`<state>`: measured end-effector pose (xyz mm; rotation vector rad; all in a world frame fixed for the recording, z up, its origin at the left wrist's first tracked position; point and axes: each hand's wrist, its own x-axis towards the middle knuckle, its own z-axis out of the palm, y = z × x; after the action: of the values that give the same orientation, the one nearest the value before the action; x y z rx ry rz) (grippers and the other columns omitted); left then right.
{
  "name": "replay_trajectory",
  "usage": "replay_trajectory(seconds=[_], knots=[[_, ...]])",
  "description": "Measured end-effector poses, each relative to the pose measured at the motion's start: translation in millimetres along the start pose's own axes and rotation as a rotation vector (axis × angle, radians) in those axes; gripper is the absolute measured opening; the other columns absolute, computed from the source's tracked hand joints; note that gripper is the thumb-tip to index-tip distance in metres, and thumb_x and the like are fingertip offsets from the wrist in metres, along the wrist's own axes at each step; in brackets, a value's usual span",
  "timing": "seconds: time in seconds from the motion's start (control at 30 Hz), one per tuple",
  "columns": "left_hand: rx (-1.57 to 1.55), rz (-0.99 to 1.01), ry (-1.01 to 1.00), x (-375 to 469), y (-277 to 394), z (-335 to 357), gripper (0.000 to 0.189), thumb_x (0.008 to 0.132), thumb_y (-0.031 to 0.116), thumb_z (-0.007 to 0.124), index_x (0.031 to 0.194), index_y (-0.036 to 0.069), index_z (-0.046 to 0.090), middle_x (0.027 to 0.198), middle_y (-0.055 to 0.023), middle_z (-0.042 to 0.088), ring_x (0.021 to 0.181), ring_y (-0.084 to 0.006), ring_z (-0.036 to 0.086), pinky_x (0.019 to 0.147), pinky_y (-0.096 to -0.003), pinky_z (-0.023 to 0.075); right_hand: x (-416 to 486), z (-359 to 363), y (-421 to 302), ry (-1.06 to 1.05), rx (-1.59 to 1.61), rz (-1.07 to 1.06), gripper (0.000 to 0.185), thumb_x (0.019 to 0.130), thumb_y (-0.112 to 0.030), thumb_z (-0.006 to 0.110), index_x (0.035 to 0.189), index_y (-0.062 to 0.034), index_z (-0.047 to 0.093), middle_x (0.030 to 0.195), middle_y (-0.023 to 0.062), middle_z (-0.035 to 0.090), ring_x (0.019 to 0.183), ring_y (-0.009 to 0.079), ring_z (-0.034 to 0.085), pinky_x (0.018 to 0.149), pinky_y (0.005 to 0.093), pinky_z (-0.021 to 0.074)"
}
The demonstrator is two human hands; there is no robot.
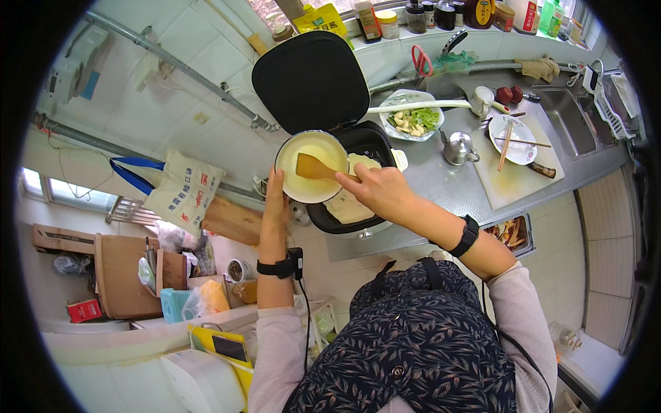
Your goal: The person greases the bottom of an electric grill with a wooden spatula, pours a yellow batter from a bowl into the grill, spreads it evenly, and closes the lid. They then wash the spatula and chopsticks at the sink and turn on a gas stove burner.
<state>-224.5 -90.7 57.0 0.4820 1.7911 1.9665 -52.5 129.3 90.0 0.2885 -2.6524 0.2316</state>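
My left hand (277,193) grips the near-left side of a white bowl (336,149) with a dark rim. A thin layer of pale yellow liquid coats the bowl's inside. In my right hand (382,191) is a wooden spatula (313,168), its flat blade inside the bowl. The bowl is held above the left part of a black square electric pan (390,155), hiding some of it. Pale batter or dough (347,207) lies in the pan, partly covered by the bowl and my right hand. The pan's black lid (312,80) stands raised behind.
Right of the pan are a plate of chopped greens and garlic (413,121), a small steel pot (459,148) and a cutting board (534,178) bearing a plate with chopsticks (512,138). The sink (568,121) is farther right. An open bin of peelings (508,233) stands below the counter edge.
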Motion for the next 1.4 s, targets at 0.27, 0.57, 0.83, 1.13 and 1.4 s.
replay_trajectory(seconds=[0.27,0.57,0.83,1.13,1.4], knots=[[-0.009,0.002,-0.065,9.0,4.4,-8.5,0.068,0.098,0.054,0.051,0.141,0.002,0.044,0.139,-0.0111,0.053,0.129,-0.0224,0.05,0.109,-0.0379,0.0394,6.6,-19.1,10.4,0.123,0.03,-0.116,0.037,0.079,-0.017,0.064,0.115,-0.0109,0.061,0.084,0.0056,0.054,0.064,0.0185,0.065,0.05,0.0318,0.0494],[0.057,-0.019,-0.193,18.1,21.4,-10.5,0.066,0.094,0.051,0.058,0.138,0.004,0.047,0.135,-0.009,0.054,0.128,-0.0205,0.047,0.109,-0.0341,0.0346,19.7,-29.8,25.3,0.135,-0.018,-0.302,0.026,0.082,-0.02,0.061,0.107,-0.0117,0.064,0.083,0.0042,0.055,0.064,0.0179,0.064,0.051,0.0312,0.0474],[0.173,0.036,-0.198,16.5,36.0,4.0,0.062,0.092,0.047,0.06,0.137,0.005,0.049,0.13,-0.0077,0.056,0.124,-0.0175,0.049,0.106,-0.0331,0.0355,20.7,-31.7,20.4,0.151,-0.103,-0.292,0.012,0.08,-0.02,0.062,0.089,-0.0115,0.062,0.079,0.0028,0.055,0.063,0.0169,0.064,0.049,0.0313,0.0469],[0.1,0.052,-0.135,20.3,27.4,6.7,0.058,0.095,0.041,0.058,0.139,0.005,0.047,0.129,-0.0074,0.057,0.122,-0.0168,0.051,0.104,-0.032,0.0381,9.8,-21.0,16.2,0.052,-0.03,-0.061,0.031,0.08,-0.016,0.064,0.11,-0.0124,0.061,0.083,0.0052,0.056,0.062,0.0182,0.064,0.05,0.0315,0.0489],[0.145,0.067,-0.112,25.0,23.7,6.6,0.057,0.094,0.036,0.061,0.138,0.003,0.047,0.131,-0.0082,0.055,0.123,-0.0174,0.051,0.105,-0.0324,0.0378,11.4,-17.6,13.3,0.078,-0.008,-0.044,0.037,0.078,-0.015,0.064,0.114,-0.0109,0.062,0.08,0.0062,0.056,0.062,0.0196,0.065,0.05,0.0319,0.0493]])
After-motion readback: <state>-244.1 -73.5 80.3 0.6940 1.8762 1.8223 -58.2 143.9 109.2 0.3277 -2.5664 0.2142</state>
